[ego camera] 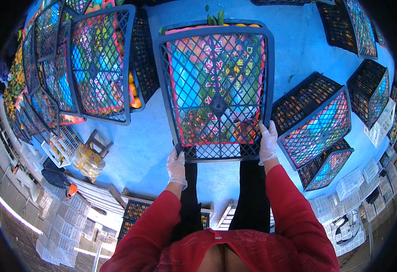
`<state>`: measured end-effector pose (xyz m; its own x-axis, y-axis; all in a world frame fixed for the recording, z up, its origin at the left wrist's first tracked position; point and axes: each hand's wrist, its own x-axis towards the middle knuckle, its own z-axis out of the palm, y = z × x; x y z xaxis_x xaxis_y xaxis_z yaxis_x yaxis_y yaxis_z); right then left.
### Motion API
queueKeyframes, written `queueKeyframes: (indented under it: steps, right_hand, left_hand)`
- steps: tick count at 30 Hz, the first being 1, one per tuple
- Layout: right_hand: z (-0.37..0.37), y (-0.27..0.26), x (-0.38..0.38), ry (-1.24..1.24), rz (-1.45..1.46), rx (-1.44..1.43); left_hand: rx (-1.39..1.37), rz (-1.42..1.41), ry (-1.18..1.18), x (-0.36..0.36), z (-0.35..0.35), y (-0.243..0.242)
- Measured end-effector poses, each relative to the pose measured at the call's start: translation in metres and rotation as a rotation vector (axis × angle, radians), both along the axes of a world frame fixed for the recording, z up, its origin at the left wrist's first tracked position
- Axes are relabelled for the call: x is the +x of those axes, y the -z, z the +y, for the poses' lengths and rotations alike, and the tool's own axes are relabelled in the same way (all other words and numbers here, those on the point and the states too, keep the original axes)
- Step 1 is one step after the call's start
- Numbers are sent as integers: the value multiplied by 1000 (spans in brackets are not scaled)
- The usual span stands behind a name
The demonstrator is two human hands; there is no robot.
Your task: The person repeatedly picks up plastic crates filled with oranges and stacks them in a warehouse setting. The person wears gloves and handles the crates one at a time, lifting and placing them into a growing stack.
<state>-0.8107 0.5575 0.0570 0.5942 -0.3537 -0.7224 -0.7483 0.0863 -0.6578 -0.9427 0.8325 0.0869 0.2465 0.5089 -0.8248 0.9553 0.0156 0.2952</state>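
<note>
Before me, at the centre, is a black plastic mesh crate lid (pixel 218 105) over a crate of orange fruit (pixel 241 25). A printed, colourful sheet (pixel 185 74) shows through the mesh. My left hand (pixel 177 169), in a thin translucent glove, grips the near left corner of the lid. My right hand (pixel 268 141), gloved the same way, holds the right edge close to the near right corner. Green leaves (pixel 218 18) stick out at the far edge between lid and crate. The lid hides most of the fruit below.
Lidded crates of fruit stand at the left (pixel 98 68) and right (pixel 315 125), with more behind them. A small wooden stool (pixel 98 142) is at the lower left, beside a yellowish bag (pixel 89 161). White crates (pixel 58 149) and slatted pallets (pixel 93 192) lie nearer.
</note>
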Motion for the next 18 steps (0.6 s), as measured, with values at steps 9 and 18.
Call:
queueKeyframes:
  steps: [9,18]
  right_hand:
    - [-9,43,14,-44,19,49]
    - [-23,13,54,-560,324,-257]
  left_hand:
    - [-192,-176,-359,10,4,52]
    - [-107,-120,-351,40,9,22]
